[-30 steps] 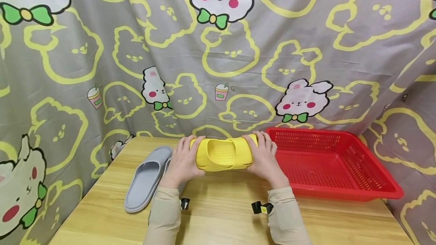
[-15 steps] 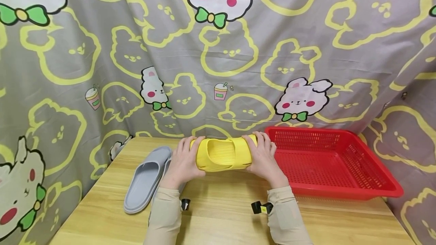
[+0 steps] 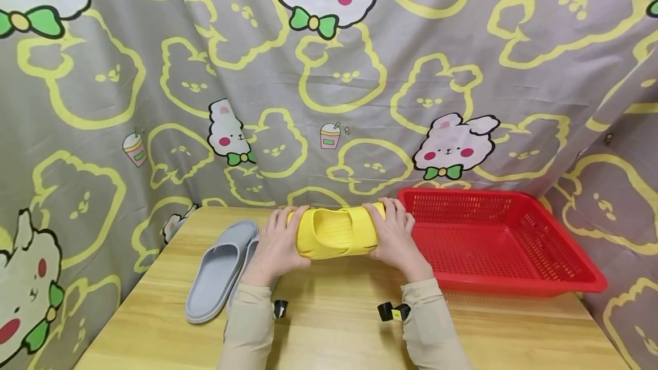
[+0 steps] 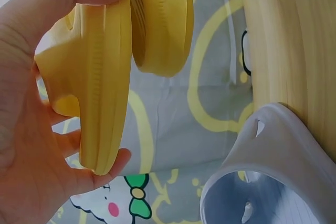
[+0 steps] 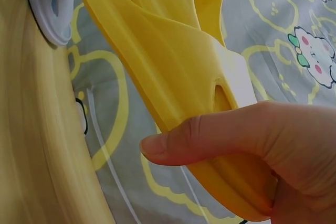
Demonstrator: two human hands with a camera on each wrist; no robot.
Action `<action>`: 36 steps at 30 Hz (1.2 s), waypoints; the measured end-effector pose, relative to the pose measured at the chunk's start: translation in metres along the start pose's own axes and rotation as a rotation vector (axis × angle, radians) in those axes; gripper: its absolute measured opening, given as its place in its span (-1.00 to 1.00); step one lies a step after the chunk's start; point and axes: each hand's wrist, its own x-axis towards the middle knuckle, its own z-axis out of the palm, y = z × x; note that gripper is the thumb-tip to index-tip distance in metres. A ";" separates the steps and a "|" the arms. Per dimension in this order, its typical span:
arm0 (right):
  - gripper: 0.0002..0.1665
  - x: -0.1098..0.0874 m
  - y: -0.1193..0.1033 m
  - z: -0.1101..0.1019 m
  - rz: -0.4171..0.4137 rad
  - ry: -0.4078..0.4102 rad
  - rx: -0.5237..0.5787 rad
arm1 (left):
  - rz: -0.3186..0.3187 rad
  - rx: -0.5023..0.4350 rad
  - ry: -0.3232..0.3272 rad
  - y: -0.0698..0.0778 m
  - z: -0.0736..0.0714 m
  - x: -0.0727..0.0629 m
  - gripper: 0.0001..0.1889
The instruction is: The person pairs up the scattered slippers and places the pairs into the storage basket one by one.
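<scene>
Both hands hold a pair of yellow slippers raised over the middle of the table, turned on their sides. My left hand (image 3: 276,238) grips the left end and my right hand (image 3: 397,238) the right end. In the left wrist view, the left thumb and fingers span one yellow slipper (image 4: 102,87), with a second yellow sole (image 4: 165,30) beside it. In the right wrist view, the right thumb lies across the side of the yellow slipper (image 5: 173,61) below its strap. Left of the left hand, a grey slipper (image 3: 213,278) lies on the table, its mate partly hidden behind the forearm.
A red plastic basket (image 3: 493,287) with perforated walls stands at the right of the wooden table (image 3: 334,324). A grey curtain (image 3: 288,84) with yellow outlines and rabbit prints hangs behind and at both sides. Black camera mounts (image 3: 393,312) sit at the wrists.
The head view has shifted slightly. Both hands keep their grip on the yellow slippers, almost still; the right hand has come a touch to the left.
</scene>
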 end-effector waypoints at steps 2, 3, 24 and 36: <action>0.24 0.001 0.000 0.000 0.000 0.000 0.002 | 0.001 0.001 0.002 0.001 -0.001 0.001 0.18; 0.24 0.001 0.000 0.000 0.000 0.002 0.003 | 0.002 0.000 0.004 0.001 -0.001 0.001 0.18; 0.27 0.000 -0.004 0.003 0.006 -0.012 0.010 | 0.018 0.014 0.035 0.005 0.009 0.001 0.18; 0.27 0.001 -0.005 0.006 0.006 -0.019 0.013 | 0.001 0.005 -0.026 0.008 0.009 0.002 0.20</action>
